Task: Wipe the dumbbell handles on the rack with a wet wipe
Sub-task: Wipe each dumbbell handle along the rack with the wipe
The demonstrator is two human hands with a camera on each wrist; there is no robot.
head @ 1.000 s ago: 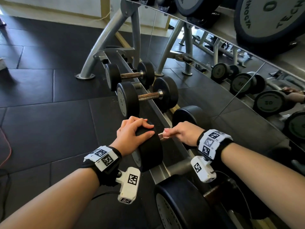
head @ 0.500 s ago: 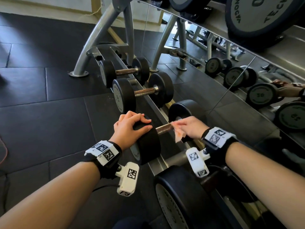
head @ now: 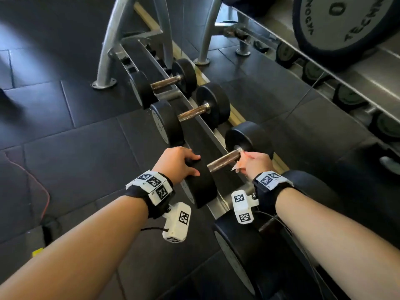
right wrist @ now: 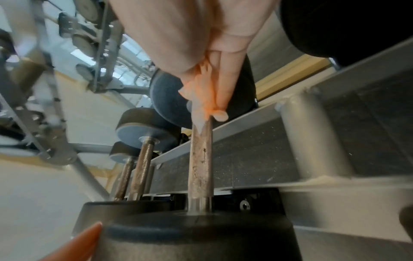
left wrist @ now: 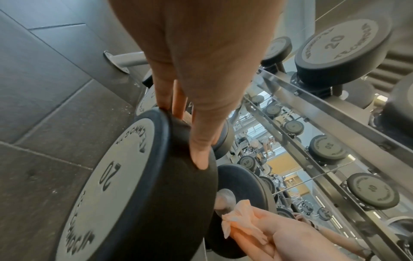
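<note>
A black 20 dumbbell lies across the low rack rail (head: 217,207), its worn metal handle (head: 224,160) bare for most of its length. My left hand (head: 177,164) grips the near weight head (head: 200,187) from above, fingers and thumb curled over its rim (left wrist: 202,155). My right hand (head: 254,163) pinches a pale wet wipe (head: 238,164) around the far end of the handle, beside the far head (head: 244,136). In the right wrist view the wipe (right wrist: 201,95) wraps the handle (right wrist: 200,159) under my fingers (right wrist: 228,84). The left wrist view shows the wipe (left wrist: 241,219) next to the handle collar.
Two smaller dumbbells (head: 190,114) (head: 164,84) lie farther along the rail. A bigger dumbbell (head: 238,245) sits nearest me. A mirror (head: 324,87) runs along the right, and a large weight (head: 337,20) hangs on the upper tier. A red cable (head: 43,191) lies on the rubber floor.
My right hand slid the wipe along the handle from the near head to the far end, uncovering the bar. My left hand kept its hold on the near head.
</note>
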